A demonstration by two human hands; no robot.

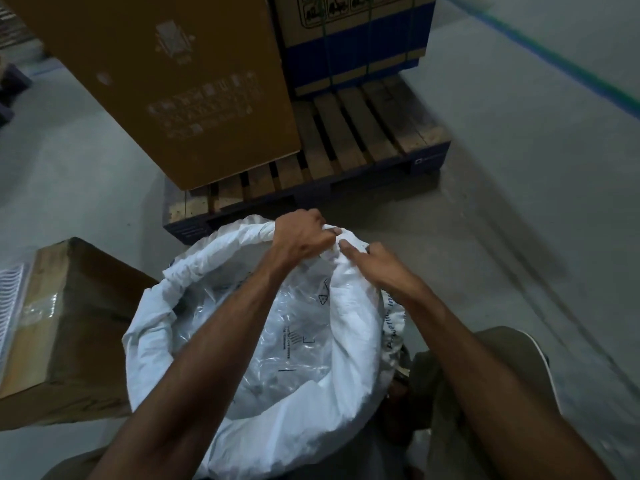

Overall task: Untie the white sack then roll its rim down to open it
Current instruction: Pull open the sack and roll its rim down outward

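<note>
The white sack stands open on the floor right below me, its rim rolled into a thick band around the mouth. Clear crinkled plastic liner with printed marks shows inside. My left hand is clenched on the rolled rim at the far side of the mouth. My right hand lies just to its right, fingers pressed on and curled over the same stretch of rim. Both forearms reach across the sack's mouth and hide part of the liner.
A wooden pallet lies just beyond the sack, carrying a large brown carton and a blue-banded strapped carton. Another taped carton sits against the sack's left. My trouser legs are at the right. Grey floor extends to the right.
</note>
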